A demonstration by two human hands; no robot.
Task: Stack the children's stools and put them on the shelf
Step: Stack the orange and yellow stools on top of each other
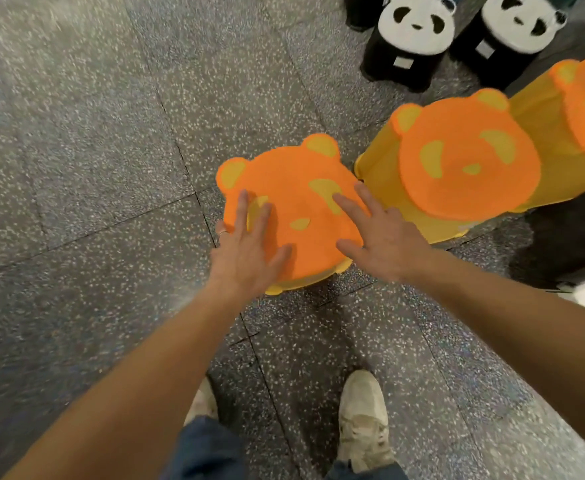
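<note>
Both hands over the nearest orange stool (294, 206)

Left hand (246, 251) and right hand (381, 237) lie on its seat, fingers spread straight, gripping nothing.

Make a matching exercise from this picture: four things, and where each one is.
1. near stool
2. middle stool
3. panda stools
4. right shoe

a. top edge of the picture
b. under the left hand and right hand
c. bottom, on the floor
d. right of both hands, untouched

Pairs: 1-b, 2-d, 3-a, 4-c
</note>
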